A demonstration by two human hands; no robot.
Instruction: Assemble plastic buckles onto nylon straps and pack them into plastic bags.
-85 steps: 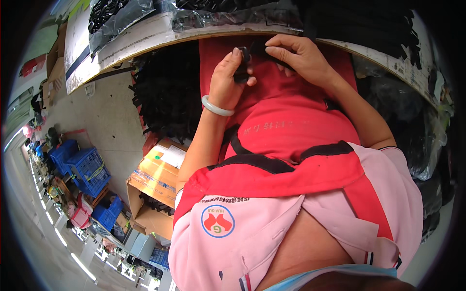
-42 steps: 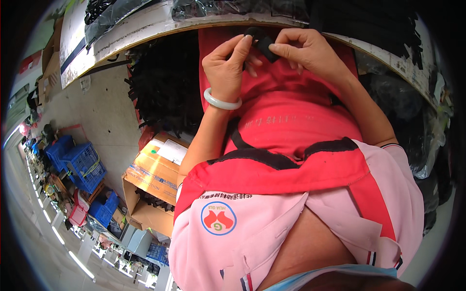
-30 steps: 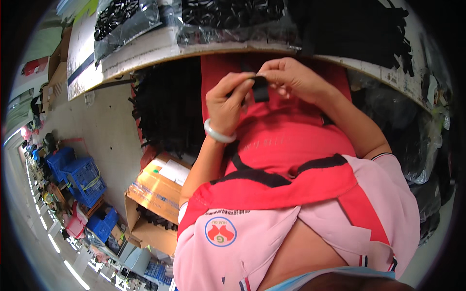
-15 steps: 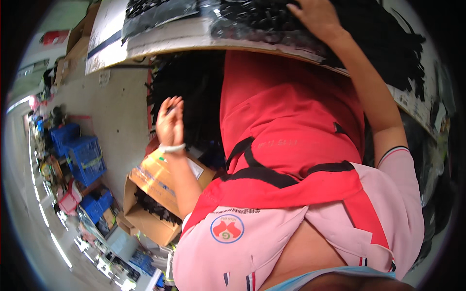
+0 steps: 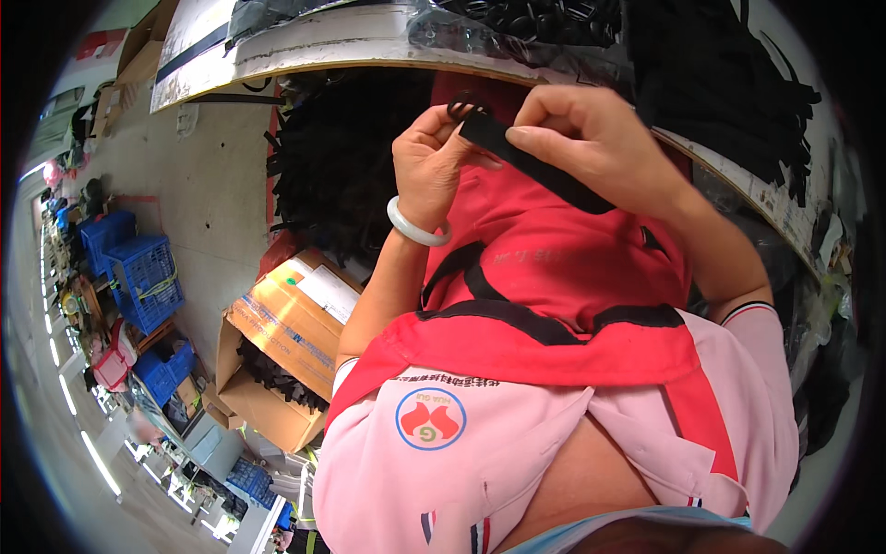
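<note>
Head view shows two bare hands held up close together, just below the front edge of the bench (image 5: 305,46). The left hand (image 5: 434,166) pinches a small black ring (image 5: 459,104) between thumb and fingers. The right hand (image 5: 591,148) pinches the top end of a flat black strap (image 5: 535,166), right beside the ring. So both grips are closed tight, one on the ring and one on the strap. The strap hangs down over the red apron (image 5: 554,277) in front of the body, not on the bench.

The strap looks thin, soft and light. It bends and flops, so it seems best held close to its end, where the fingers already are. If held in the middle, the end would likely droop. The ring looks small, hard and light, and could slip from the fingers, so a firm pinch on its rim seems right.

A white bangle (image 5: 415,224) sits on the left wrist. More black straps (image 5: 720,83) lie piled on the bench at its right edge. Down on the floor stands an open cardboard box (image 5: 277,342), and blue crates (image 5: 138,277) sit further away.
</note>
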